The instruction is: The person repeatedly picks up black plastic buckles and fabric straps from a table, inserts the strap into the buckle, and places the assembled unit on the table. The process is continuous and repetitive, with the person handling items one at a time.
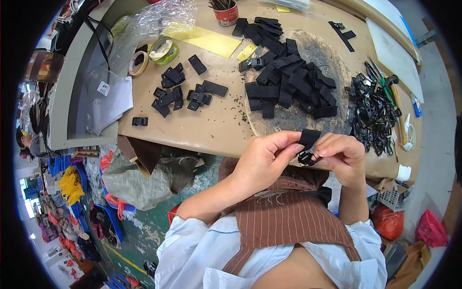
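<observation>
Close to the table's front edge, my left hand (pixel 269 156) pinches a short black strap (pixel 310 137) between thumb and fingers. A small black buckle (pixel 306 158) hangs just under the strap, between both hands. The thumb and fingertips of my right hand (pixel 342 154) are closed at the buckle's right side; whether they also hold a smaller part is too small to tell. Beyond my hands, a heap of black strap pieces (pixel 288 77) lies on a round, worn board (pixel 332 53). To the right is a pile of black buckles (pixel 368 113).
Small groups of straps with buckles (pixel 168 98) lie on the tan table (pixel 192 132) at left. Behind them are a tape roll (pixel 138 63), a green tin (pixel 163 51) and a red can (pixel 225 13). Green-handled pliers (pixel 387 89) and a hammer (pixel 397 98) lie at right.
</observation>
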